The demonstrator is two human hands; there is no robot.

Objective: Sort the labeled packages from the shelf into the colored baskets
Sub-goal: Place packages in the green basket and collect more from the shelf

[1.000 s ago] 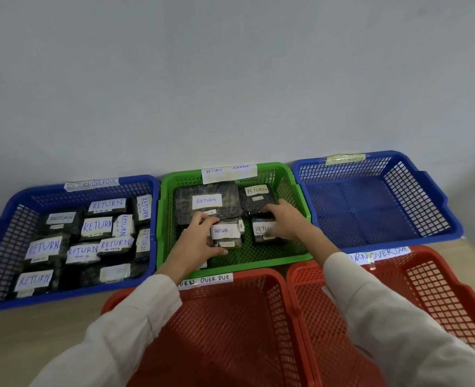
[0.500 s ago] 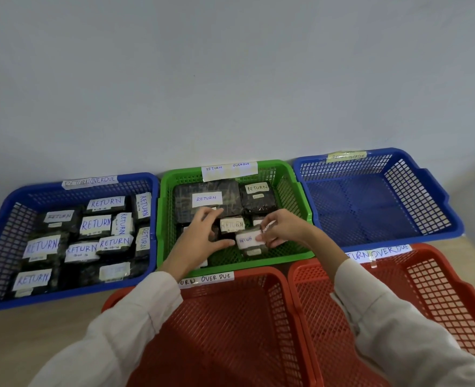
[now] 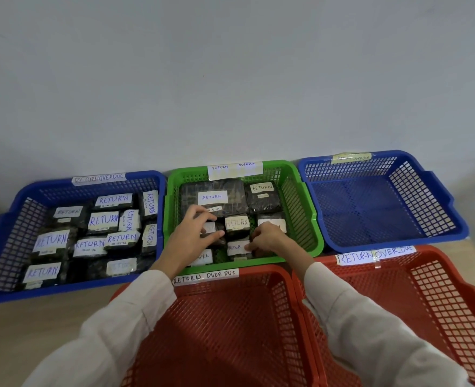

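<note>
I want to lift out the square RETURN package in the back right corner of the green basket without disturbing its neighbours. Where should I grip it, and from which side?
Probably from straight above. The square package lies flat, label up, near the green basket's back and right walls. Pinch its left and right edges: a narrow gap seems to separate it from the large package.
</note>
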